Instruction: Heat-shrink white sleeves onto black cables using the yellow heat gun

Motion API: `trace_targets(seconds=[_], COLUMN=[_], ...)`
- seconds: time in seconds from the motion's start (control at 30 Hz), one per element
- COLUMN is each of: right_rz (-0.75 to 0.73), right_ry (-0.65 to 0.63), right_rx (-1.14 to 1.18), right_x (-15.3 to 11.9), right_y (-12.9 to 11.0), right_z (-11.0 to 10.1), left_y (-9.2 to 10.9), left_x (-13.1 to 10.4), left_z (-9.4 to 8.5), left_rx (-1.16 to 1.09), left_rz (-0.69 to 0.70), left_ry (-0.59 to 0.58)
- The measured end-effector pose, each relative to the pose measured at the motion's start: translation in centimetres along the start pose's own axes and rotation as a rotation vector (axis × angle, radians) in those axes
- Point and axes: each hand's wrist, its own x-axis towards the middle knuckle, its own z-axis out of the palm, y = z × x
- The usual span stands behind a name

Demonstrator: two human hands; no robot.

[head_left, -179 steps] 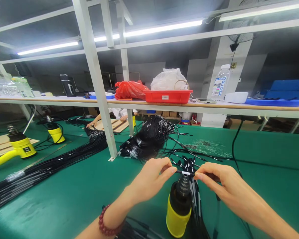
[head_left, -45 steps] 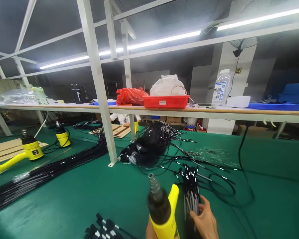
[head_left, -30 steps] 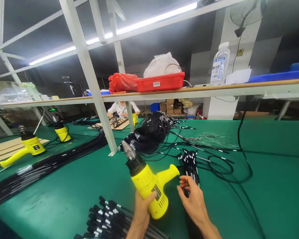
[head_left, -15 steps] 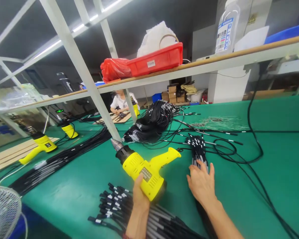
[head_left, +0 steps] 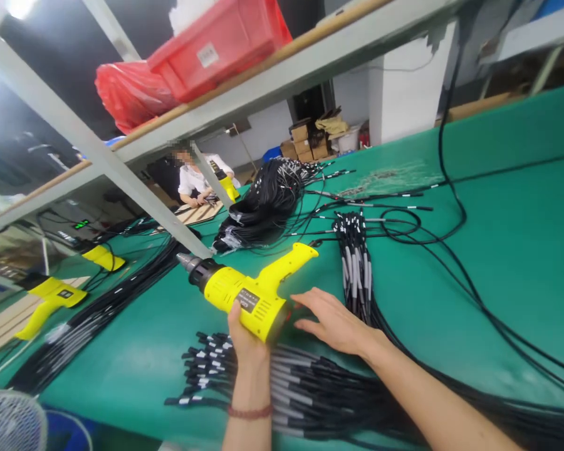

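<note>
My left hand grips the body of a yellow heat gun from below, its metal nozzle pointing up and to the left. My right hand is open, fingers stretched toward the rear end of the heat gun; a small gap seems to lie between them. Beneath both hands spreads a bundle of black cables with grey sleeves and white-marked ends. Behind my right hand a second cable bundle lies on the green table, its ends pointing away from me.
Two more yellow heat guns stand at the left by a long row of cables. A coiled cable heap lies behind a slanted metal post. Overhead, a shelf holds a red bin. A co-worker sits across the table.
My right hand has let go of the far cable bundle and moved left to the heat gun's rear. My left hand still holds the heat gun. The view has tilted and shifted.
</note>
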Motion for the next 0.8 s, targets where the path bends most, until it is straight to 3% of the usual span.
trace_targets(seconds=[0.43, 0.8], right_rz=[-0.002, 0.017], right_ry=[-0.05, -0.081], right_rx=[0.01, -0.021], right_x=[0.3, 0.3], right_y=[-0.1, -0.1], right_z=[-0.6, -1.3], left_y=[-1.0, -1.0], left_x=[0.3, 0.0], left_z=[0.0, 0.7], left_rx=[0.092, 0.119], left_rz=[0.119, 0.118], left_ry=[-0.051, -0.082])
